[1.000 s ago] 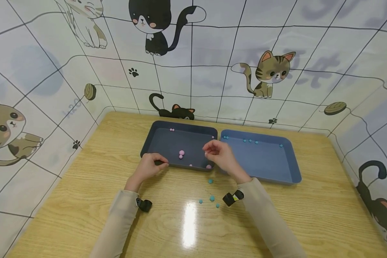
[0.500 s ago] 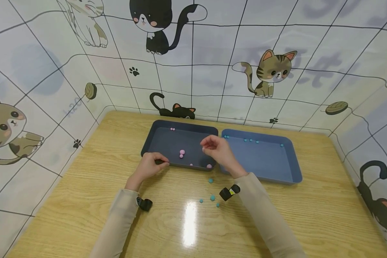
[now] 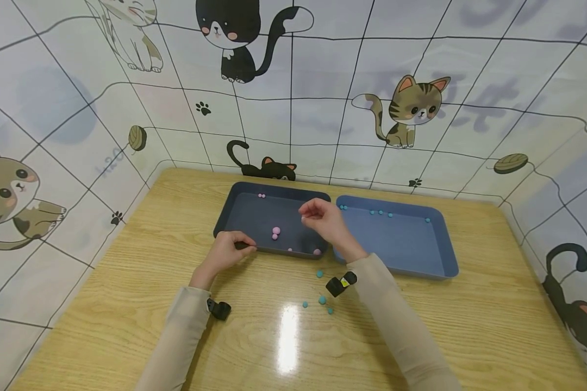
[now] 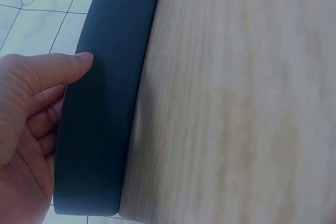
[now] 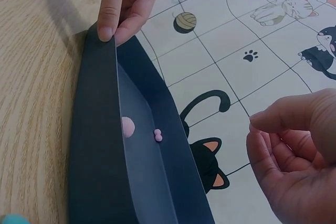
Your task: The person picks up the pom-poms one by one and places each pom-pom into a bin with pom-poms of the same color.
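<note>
My left hand (image 3: 230, 251) pinches the near rim of the dark tray (image 3: 254, 217) at its left end. In the left wrist view, its thumb (image 4: 79, 65) presses on the tray's outer wall (image 4: 105, 114). The right hand (image 3: 325, 221) hovers above the tray's right half, thumb and forefinger tips together. A pale pink speck at those tips looks like a small ball, mostly hidden by the fingers. Inside the tray lie a larger pink ball (image 3: 276, 231) touching a smaller pink ball (image 3: 275, 237), two tiny pink balls (image 3: 261, 195) at the back, and others near the front wall.
A blue tray (image 3: 401, 244) with several small teal balls (image 3: 380, 212) along its back stands beside the dark tray. Several more teal balls, one of them larger (image 3: 322, 300), lie on the wooden table (image 3: 254, 347). A cat-patterned wall covering (image 3: 318, 119) rises behind.
My right hand has moved left and slightly farther back over the dark tray, its fingertips still together. The left hand has stayed on the rim.
</note>
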`<state>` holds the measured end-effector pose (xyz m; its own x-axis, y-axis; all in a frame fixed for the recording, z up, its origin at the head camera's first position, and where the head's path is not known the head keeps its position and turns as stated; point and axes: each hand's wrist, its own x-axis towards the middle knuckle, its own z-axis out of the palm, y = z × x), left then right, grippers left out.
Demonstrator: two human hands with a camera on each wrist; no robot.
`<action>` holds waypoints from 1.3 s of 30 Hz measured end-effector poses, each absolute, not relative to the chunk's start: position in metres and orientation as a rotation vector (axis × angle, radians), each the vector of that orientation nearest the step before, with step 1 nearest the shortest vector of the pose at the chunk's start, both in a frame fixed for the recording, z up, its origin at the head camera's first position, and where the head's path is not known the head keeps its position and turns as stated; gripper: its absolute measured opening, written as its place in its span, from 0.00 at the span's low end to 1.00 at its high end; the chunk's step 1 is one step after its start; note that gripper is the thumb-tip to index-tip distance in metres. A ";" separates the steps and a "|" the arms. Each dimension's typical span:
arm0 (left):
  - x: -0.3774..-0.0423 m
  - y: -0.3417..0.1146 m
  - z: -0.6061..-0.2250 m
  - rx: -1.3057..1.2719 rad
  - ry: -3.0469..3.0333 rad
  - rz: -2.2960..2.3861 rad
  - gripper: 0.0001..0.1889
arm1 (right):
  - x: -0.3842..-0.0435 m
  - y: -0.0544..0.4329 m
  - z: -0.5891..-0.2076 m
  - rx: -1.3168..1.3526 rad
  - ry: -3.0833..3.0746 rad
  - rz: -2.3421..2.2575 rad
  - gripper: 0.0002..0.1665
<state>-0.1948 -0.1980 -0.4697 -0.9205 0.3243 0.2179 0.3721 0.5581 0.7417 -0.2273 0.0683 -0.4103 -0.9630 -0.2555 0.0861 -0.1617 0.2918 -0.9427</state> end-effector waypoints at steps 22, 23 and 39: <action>-0.196 -0.198 -0.471 -0.604 -2.739 -1.292 0.02 | -0.241 0.061 -0.417 -0.238 2.453 -1.875 0.10; -0.196 -0.198 -0.471 -0.604 -2.738 -1.293 0.02 | -0.241 0.061 -0.417 -0.238 2.457 -1.874 0.10; -0.196 -0.199 -0.470 -0.615 -2.732 -1.298 0.02 | -0.213 0.099 -0.414 -0.384 2.465 -1.933 0.11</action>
